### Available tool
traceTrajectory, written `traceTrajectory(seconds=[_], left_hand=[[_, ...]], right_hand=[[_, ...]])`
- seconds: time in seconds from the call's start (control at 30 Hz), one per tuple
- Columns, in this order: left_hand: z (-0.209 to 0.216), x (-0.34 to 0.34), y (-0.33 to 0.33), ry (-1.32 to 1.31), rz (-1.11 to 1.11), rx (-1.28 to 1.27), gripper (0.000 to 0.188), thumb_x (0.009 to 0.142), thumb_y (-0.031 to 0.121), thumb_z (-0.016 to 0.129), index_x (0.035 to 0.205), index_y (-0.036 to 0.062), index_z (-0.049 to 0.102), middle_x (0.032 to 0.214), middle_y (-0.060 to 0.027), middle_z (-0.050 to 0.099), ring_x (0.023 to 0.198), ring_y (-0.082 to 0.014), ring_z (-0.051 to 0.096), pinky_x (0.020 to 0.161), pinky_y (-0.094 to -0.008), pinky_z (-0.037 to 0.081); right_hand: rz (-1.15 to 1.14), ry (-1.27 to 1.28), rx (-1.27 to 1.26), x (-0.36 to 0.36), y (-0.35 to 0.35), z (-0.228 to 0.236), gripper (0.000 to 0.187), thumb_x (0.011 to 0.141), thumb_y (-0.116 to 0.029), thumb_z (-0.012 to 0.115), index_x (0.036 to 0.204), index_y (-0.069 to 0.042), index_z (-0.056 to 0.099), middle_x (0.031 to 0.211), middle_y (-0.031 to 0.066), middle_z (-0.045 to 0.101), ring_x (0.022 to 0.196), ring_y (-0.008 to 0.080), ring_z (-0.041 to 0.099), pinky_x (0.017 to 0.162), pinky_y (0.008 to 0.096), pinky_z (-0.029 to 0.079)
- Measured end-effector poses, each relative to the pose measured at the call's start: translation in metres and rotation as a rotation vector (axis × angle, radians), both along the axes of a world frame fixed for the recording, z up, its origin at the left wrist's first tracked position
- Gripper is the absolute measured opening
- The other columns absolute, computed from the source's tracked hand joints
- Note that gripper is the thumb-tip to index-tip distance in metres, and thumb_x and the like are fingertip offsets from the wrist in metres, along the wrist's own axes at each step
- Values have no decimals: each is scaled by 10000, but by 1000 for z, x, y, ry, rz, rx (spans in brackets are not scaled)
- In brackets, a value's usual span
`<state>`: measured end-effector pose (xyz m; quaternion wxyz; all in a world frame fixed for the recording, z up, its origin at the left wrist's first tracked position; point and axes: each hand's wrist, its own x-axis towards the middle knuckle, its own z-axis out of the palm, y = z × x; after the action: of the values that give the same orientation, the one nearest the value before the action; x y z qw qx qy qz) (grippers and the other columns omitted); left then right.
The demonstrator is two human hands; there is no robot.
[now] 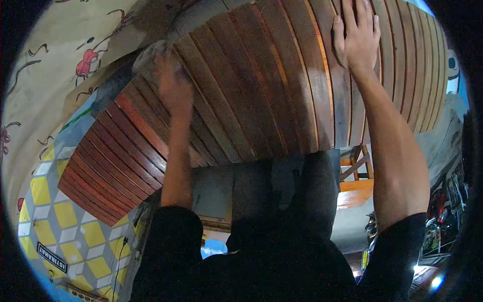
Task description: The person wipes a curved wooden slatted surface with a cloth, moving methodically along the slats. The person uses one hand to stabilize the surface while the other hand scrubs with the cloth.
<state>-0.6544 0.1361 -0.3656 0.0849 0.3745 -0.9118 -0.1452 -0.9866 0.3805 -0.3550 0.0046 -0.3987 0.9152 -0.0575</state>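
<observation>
A long slatted wooden bench top stretches across in front of me, curved by the lens. Its slats look reddish and glossy at the left, dark brown in the middle and paler at the right end. My left hand, smeared by motion, is at the far edge left of the middle. Under its fingers is a crumpled grey cloth, pressed on the slats. My right hand lies flat on the slats right of the middle, its fingers stretched toward the far edge and holding nothing.
At the left a painted wall with red insect figures meets a yellow, grey and white patterned surface. A cable hangs there near a power strip. An orange wooden stool stands below the bench top; dark clutter lies at the right.
</observation>
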Motion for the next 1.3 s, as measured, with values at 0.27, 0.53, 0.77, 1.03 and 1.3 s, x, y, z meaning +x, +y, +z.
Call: traceTrajectory(seconds=[0.27,0.53,0.77,1.03,1.3], left_hand=[[-23,-211,134,402,-506,522,572,972,126,445,1519,75,287,1486,-237,395,1350,-382,412,1125,-450,320],[-7,-122,68,132,-164,-34,584,774,-32,543,1353,40,514,1361,-236,529,1227,-402,526,1026,-485,434],[22,27,3,-140,335,163,265,882,-10,465,1126,-44,562,1163,-259,616,1039,-419,604,835,-455,495],[14,101,-27,-153,209,-435,491,947,144,387,1377,-90,413,1375,-323,471,1286,-494,439,1074,-501,386],[-6,-8,29,155,151,-5,406,962,107,446,1318,-76,512,1435,-268,457,1382,-408,378,1165,-452,275]], right_hand=[[17,34,27,-1,-9,-12,573,960,-251,436,1490,-56,338,1531,219,306,1438,378,245,1184,502,157],[14,27,-24,0,-1,-12,563,955,-240,428,1483,-60,350,1517,225,325,1432,385,255,1179,512,166],[4,25,-16,-2,0,-12,583,946,-248,441,1488,-63,334,1526,212,313,1449,362,232,1187,505,155],[21,4,-63,-4,3,-9,603,929,-237,465,1490,-59,334,1521,212,319,1445,363,245,1183,512,161],[1,-16,-19,-3,-1,-5,588,934,-225,458,1485,-54,343,1533,217,302,1443,373,241,1182,516,156]])
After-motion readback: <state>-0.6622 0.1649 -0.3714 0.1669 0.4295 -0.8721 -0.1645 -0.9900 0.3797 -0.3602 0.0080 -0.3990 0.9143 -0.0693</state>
